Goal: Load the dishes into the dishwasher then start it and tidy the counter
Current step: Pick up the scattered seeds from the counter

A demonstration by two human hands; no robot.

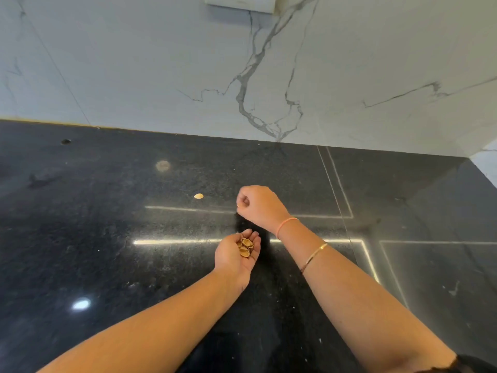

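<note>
I am watching the left hand cupping pistachio shells in its open palm, mid-frame. Just above it, the right hand is curling its fingers; I cannot tell if it is pinching anything. One shell is lying on the black counter, left of that hand.

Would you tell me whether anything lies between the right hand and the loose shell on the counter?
Nothing visible does. The loose shell lies alone on the counter, left of the right hand, only bare stone between them; the left hand, cupping shells, sits nearer.
</note>
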